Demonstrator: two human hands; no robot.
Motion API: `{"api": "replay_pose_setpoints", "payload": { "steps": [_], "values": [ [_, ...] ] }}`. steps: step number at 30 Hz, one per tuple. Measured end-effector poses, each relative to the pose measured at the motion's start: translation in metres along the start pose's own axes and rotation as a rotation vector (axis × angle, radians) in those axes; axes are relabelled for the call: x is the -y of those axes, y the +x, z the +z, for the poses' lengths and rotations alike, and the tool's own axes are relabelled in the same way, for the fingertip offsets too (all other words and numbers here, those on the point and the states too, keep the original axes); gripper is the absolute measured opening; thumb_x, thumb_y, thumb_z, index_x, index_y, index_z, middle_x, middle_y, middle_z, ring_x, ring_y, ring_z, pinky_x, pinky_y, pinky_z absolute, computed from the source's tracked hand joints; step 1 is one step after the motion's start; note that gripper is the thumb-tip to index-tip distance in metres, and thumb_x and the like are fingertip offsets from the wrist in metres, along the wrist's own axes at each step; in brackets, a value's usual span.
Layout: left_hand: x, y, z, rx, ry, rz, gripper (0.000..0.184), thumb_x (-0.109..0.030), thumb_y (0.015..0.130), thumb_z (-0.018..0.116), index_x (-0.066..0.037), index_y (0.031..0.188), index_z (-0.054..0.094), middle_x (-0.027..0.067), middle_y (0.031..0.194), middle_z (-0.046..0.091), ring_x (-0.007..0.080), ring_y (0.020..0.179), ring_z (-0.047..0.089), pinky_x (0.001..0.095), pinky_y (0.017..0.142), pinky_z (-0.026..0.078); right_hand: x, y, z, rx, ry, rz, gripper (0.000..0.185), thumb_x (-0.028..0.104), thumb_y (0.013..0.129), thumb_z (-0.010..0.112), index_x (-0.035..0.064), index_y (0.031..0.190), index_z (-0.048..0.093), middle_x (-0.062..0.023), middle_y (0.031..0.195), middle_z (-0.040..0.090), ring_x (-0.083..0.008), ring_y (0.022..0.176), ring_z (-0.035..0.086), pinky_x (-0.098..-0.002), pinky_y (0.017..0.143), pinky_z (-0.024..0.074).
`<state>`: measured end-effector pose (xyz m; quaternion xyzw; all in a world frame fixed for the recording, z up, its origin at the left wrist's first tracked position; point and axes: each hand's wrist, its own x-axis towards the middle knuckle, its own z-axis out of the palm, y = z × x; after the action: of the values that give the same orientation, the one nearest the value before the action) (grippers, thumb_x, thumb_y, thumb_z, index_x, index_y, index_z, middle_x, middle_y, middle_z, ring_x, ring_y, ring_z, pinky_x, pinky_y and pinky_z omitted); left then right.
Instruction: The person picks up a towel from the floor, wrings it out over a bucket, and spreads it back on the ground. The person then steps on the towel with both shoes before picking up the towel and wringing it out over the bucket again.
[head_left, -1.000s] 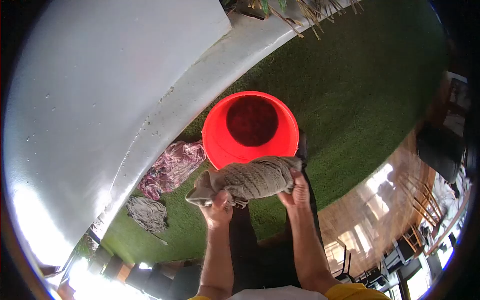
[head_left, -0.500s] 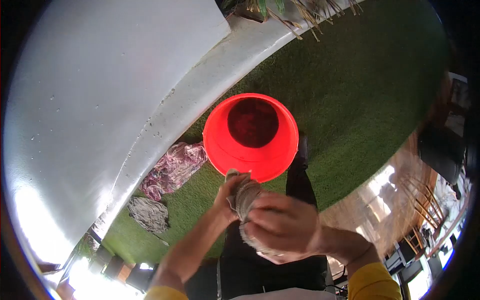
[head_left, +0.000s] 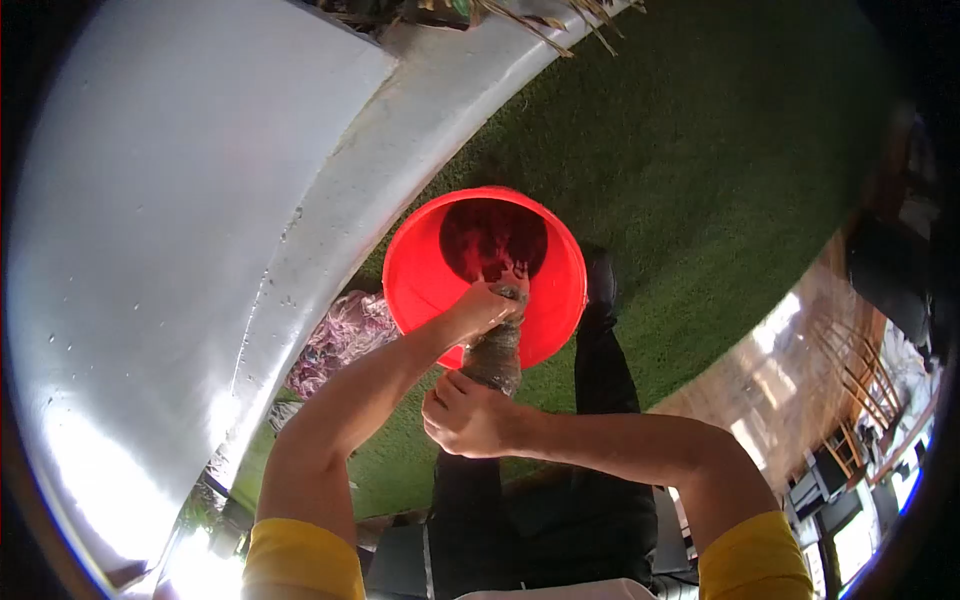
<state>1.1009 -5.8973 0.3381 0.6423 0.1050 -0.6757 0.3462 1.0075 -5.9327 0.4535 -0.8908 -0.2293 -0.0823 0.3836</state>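
Note:
A twisted, wet grey-brown cloth [head_left: 493, 355] is stretched between my two hands. My left hand [head_left: 480, 310] is closed round its far end, over the mouth of the red bucket [head_left: 415, 270]. Closer to my body, my right hand [head_left: 470, 413] grips the near end, just short of the bucket's rim. Water streams from the far end of the cloth into the dark liquid [head_left: 490, 235] at the bottom of the bucket.
A pink and white patterned cloth [head_left: 345, 335] lies on the green turf [head_left: 700, 240], left of the bucket. A grey cloth [head_left: 284, 413] is mostly hidden behind my left arm. A pale curved wall [head_left: 200, 200] runs along the left. My dark shoe [head_left: 600, 280] stands beside the bucket.
My left hand has moved forward over the bucket, and my right hand has shifted left and down. The cloth is now drawn out straight and twisted, and water runs from it.

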Motion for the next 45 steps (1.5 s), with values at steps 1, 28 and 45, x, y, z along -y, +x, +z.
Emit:
{"api": "replay_pose_setpoints", "payload": {
  "steps": [1,28,45],
  "values": [
    [0.002,0.002,0.005,-0.012,0.128,0.028,0.027,-0.018,0.067,0.072,0.002,0.085,0.067,0.0113,0.074,0.066,0.0216,0.065,0.063,0.0364,0.06,0.05,-0.001,-0.001,0.011,0.008,-0.068,0.011,0.024,0.019,0.065,0.062,-0.0034,0.072,0.065,-0.0132,0.08,0.055,-0.031,0.078,0.056,-0.0445,0.075,0.0498],
    [0.014,-0.174,0.011,-0.531,-0.27,1.081,0.024,0.004,0.068,0.065,0.001,0.091,0.059,0.0084,0.09,0.061,0.0181,0.083,0.059,0.0316,0.076,0.047,0.103,-0.088,0.067,-1.409,1.973,1.023,0.043,0.02,0.087,0.066,0.0083,0.124,0.048,-0.0069,0.119,0.054,-0.0224,0.109,0.055,-0.0384,0.089,0.0463],
    [0.049,-0.268,0.006,-0.026,-0.183,1.396,0.036,-0.026,0.076,0.071,-0.006,0.101,0.054,0.0123,0.096,0.051,0.0301,0.097,0.053,0.0502,0.088,0.045,0.116,-0.045,0.06,-1.988,1.884,0.504,0.058,0.023,0.077,0.064,0.0025,0.128,0.044,-0.0167,0.125,0.053,-0.0312,0.115,0.052,-0.0468,0.101,0.0418]
  ]
}}
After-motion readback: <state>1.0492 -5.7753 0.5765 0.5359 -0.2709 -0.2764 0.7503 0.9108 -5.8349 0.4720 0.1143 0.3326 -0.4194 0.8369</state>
